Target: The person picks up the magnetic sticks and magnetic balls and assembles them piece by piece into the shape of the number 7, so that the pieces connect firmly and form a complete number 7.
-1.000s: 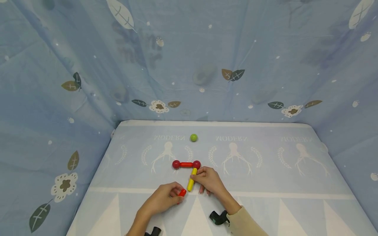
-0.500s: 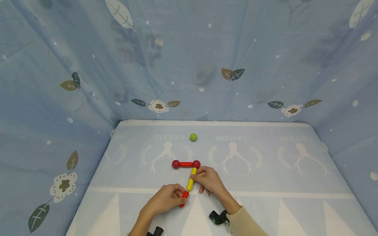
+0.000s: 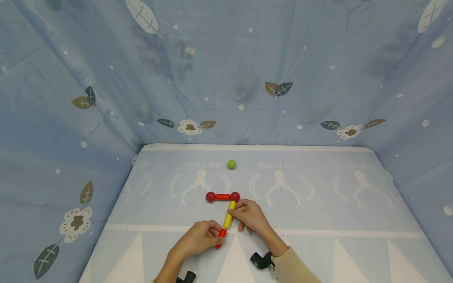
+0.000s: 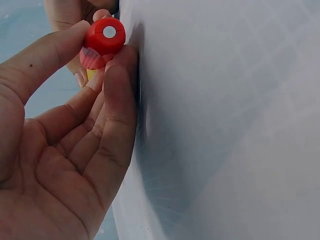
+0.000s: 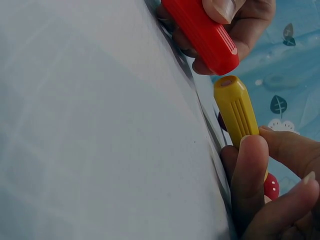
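My left hand (image 3: 199,237) pinches a short red magnetic stick (image 3: 222,234) between thumb and fingers; in the left wrist view a pale round disc shows in the end of this red stick (image 4: 105,35). A yellow magnetic stick (image 3: 228,220) is pinched by my right hand (image 3: 252,216), its far end against a dark red ball (image 3: 235,197). The right wrist view shows a narrow gap between the red stick (image 5: 207,40) and the near end of the yellow stick (image 5: 236,107). A second red stick (image 3: 223,197) joins that ball to another dark red ball (image 3: 210,197).
A green ball (image 3: 231,164) lies farther back on the patterned table cloth (image 3: 318,212). Blue leaf-print fabric (image 3: 226,70) rises behind the table and at both sides. A black camera mount (image 3: 261,260) sits at my right wrist.
Over the last second my left hand has shifted slightly right and toward me, bringing the red stick into line below the yellow one. My right hand stays in place; the last half second shows little movement.
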### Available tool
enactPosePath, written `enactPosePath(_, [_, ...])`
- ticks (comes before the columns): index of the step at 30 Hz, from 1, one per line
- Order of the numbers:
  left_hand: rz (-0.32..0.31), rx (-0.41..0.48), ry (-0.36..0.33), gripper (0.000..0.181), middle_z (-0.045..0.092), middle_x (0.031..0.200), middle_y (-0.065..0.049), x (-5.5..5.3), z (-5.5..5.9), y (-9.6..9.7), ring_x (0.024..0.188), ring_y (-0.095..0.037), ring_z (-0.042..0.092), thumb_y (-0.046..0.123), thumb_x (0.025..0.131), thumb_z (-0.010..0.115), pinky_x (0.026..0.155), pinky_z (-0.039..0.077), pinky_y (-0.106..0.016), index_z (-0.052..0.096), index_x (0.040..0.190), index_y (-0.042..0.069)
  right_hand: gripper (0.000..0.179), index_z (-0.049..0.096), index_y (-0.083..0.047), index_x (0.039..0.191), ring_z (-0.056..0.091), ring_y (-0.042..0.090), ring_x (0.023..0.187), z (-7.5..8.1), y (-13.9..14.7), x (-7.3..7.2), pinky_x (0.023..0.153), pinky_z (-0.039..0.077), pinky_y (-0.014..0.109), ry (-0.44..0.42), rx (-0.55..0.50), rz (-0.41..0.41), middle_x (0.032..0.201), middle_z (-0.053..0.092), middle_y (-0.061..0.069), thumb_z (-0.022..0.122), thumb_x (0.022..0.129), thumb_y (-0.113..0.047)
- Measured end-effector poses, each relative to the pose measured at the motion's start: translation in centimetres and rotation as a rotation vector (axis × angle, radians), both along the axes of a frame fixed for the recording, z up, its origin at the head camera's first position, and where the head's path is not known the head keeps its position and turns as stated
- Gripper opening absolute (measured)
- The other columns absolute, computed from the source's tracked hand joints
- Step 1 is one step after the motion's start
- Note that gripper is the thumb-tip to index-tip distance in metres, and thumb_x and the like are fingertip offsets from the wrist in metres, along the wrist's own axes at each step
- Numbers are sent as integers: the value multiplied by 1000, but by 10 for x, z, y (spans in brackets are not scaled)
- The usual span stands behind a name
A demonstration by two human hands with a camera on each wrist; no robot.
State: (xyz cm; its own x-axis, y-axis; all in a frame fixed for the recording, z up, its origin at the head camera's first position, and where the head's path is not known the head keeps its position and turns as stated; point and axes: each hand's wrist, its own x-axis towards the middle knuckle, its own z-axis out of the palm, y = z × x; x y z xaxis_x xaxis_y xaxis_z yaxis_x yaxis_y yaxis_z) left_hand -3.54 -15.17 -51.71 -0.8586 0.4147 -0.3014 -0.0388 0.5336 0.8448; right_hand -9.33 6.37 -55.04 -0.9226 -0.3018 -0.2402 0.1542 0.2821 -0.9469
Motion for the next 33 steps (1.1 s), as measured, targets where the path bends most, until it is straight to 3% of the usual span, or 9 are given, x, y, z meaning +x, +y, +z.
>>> enactPosePath(12, [-18,-24,3,17,63,78,4,1,2,0,66,-12,60,21,86,80,58,47,-25,69,95,13,41,61,-1,102,55,15,37,3,-1,1,33,35,22,-1,12,-1,69,67,5,77,89,-36])
enactPosePath(26, [-107,-155,179,20,58,87,8,2,6,-6,82,-14,51,8,80,81,72,42,-29,76,96,19,40,60,-1,102,55,16,38,3,-1,1,33,35,22,-9,6,-2,67,66,7,76,89,-35])
enactPosePath(33, [-73,-179,223,27,52,95,4,6,4,-11,89,-18,46,1,77,80,73,39,-32,77,91,25,40,60,-1,102,54,16,37,3,-1,2,33,35,22,-10,12,-1,68,66,7,76,89,-35])
